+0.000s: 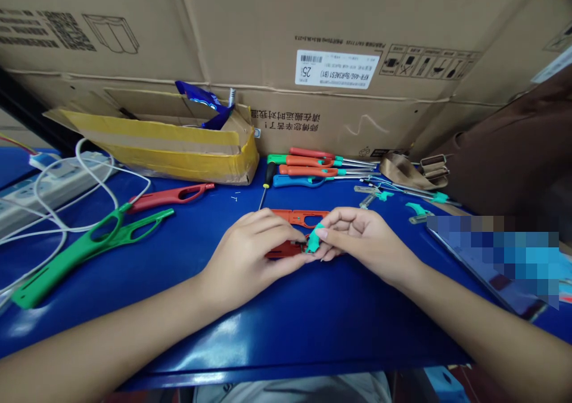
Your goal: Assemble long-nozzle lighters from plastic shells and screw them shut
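Note:
My right hand [370, 239] pinches a small teal lighter trigger [314, 239] between thumb and fingers. My left hand [254, 251] is closed, its thumb and fingertips meeting at the trigger's left side around a small dark part too hidden to name. Behind and under the fingers lie an orange lighter shell half [308, 218] and a red-orange shell piece [283, 250], partly covered by my left hand. A screwdriver [269, 175] with a black handle lies just behind my left hand, its tip pointing toward me.
Several assembled lighters [308, 170] lie at the back. Green shells [71, 260] and a red shell [172, 197] are on the left beside white cables and a power strip [58, 182]. A yellow-taped carton [170, 146] stands behind. Loose trigger parts [417, 210] and a phone [487, 266] lie right.

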